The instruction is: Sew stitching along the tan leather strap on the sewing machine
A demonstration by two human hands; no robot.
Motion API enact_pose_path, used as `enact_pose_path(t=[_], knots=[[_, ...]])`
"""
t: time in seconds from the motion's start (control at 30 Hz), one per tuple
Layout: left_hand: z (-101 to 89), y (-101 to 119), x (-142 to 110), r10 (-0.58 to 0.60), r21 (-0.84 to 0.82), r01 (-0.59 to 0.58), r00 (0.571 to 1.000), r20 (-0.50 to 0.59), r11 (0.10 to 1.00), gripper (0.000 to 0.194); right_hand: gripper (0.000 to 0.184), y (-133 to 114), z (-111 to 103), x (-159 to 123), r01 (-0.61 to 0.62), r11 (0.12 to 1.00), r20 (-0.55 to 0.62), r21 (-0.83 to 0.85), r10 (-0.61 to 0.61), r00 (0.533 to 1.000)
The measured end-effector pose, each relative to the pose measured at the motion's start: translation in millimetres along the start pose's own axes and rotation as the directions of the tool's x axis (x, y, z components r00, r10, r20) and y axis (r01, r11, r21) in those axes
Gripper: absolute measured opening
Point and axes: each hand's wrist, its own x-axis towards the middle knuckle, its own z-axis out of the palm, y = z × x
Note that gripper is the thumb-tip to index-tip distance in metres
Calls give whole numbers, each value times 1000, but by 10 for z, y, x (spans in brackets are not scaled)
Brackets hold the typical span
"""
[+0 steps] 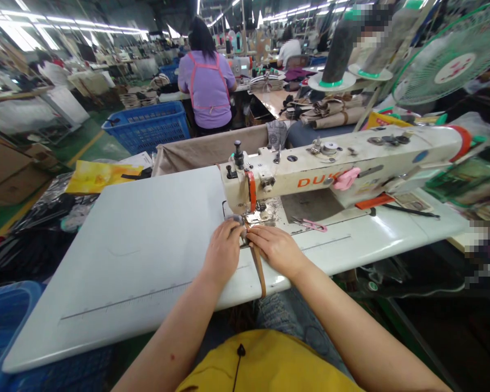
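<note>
A narrow brown strap (259, 272) runs from under the presser foot (256, 218) of a white sewing machine (351, 158) and hangs over the front edge of the table. Just left of the foot, my left hand (224, 247) is closed, fingertips pinched around a small piece that I cannot make out. My right hand (278, 249) grips the strap close in front of the foot, its fingers together on top and the thumb mostly hidden. Both hands rest low on the table, fingertips nearly meeting.
Pink-handled thread snips (310, 224) lie on the machine bed. The white tabletop (159, 228) extends left. A yellow bag (102, 175) and a blue basket (147, 128) stand beyond. Thread cones (338, 51) and a green fan (453, 60) are at right. A person in purple (208, 87) sits ahead.
</note>
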Motion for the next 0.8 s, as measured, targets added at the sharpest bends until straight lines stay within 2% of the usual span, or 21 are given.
enact_pose_path(t=[0.07,0.1,0.13,0.17,0.2,0.23,0.27,0.3,0.33,0.37,0.43,0.5,0.57,0.6,0.73,0.8], knots=[[-35,37,-15,-109,-171,103,994,-29,980,27,29,1,0,-4,0,1000,-27,20,1,1000],[-53,75,-32,-205,-288,191,978,-21,938,23,29,1,-1,-5,-1,1000,-40,29,3,999],[-70,129,-55,-319,-427,299,947,26,853,20,28,3,-4,-4,-6,999,-52,41,8,999],[-88,198,-82,-423,-566,415,897,125,713,21,28,5,-9,0,-11,998,-60,54,14,998],[-108,278,-112,-490,-673,518,833,257,527,28,27,8,-14,7,-16,998,-64,67,20,998],[-132,366,-142,-501,-729,599,767,402,331,38,26,11,-19,16,-19,997,-70,74,24,997],[-162,455,-169,-459,-733,660,710,534,167,47,25,13,-25,26,-16,997,-74,75,21,997],[-196,538,-193,-391,-704,707,667,634,64,53,23,15,-30,36,-9,998,-79,67,14,997],[-235,612,-212,-324,-667,745,637,699,24,57,22,15,-34,44,2,999,-80,51,2,997],[-277,672,-228,-274,-635,772,617,737,29,59,20,14,-37,47,18,999,-76,30,-16,997],[-358,746,-258,-212,-584,799,601,771,139,55,20,3,-36,33,55,998,-66,-11,-56,996],[-425,773,-299,-182,-551,776,616,766,308,45,21,-16,-31,-9,90,995,-60,-41,-92,994],[-471,782,-357,-126,-533,730,632,765,428,38,22,-39,-24,-63,104,993,-68,-56,-107,992],[-486,787,-389,-89,-537,715,633,769,447,36,22,-52,-22,-88,102,993,-74,-59,-106,992],[-516,821,-490,38,-573,709,615,788,410,32,23,-94,-22,-128,79,995,-82,-59,-84,993],[-520,833,-512,68,-590,692,624,779,415,28,25,-107,-25,-116,66,996,-79,-55,-70,994]])
